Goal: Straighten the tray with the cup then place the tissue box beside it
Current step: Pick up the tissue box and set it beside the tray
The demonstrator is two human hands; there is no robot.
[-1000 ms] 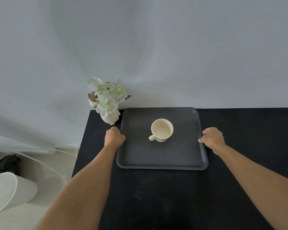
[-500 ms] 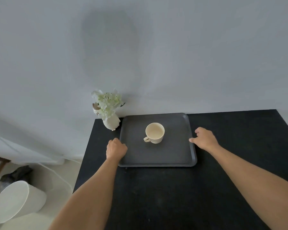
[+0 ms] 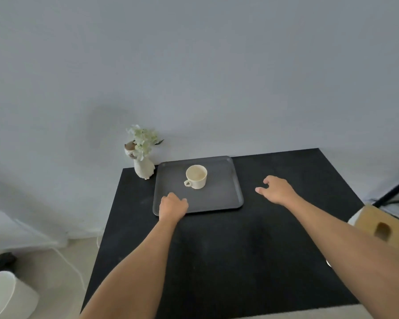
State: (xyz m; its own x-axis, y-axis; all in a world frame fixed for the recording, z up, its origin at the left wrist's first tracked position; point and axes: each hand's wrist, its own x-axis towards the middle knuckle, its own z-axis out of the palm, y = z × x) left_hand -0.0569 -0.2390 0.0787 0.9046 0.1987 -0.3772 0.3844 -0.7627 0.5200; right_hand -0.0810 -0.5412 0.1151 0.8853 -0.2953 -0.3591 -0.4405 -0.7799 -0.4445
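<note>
A dark grey tray [image 3: 219,194] lies at the back of the black table [image 3: 228,249], roughly square to the wall. On it stands a cream cup [image 3: 196,176], handle toward the front left. My left hand [image 3: 172,204] is curled over the tray's front-left corner, gripping it. My right hand [image 3: 276,189] hovers over the table just right of the tray, fingers apart, touching nothing. A tan tissue box [image 3: 382,229] with an oval slot shows at the far right, partly hidden behind my right forearm.
A white animal-shaped vase with pale flowers [image 3: 143,155] stands close to the tray's back-left corner, against the wall. A white bin [image 3: 7,295] and a cable lie on the floor at left. A dark stand leg [image 3: 394,192] crosses at far right.
My right hand has let go of the tray's right edge and moved right, opening. My left hand slid from the left edge to the front-left corner. The view pulled back, revealing the tissue box.
</note>
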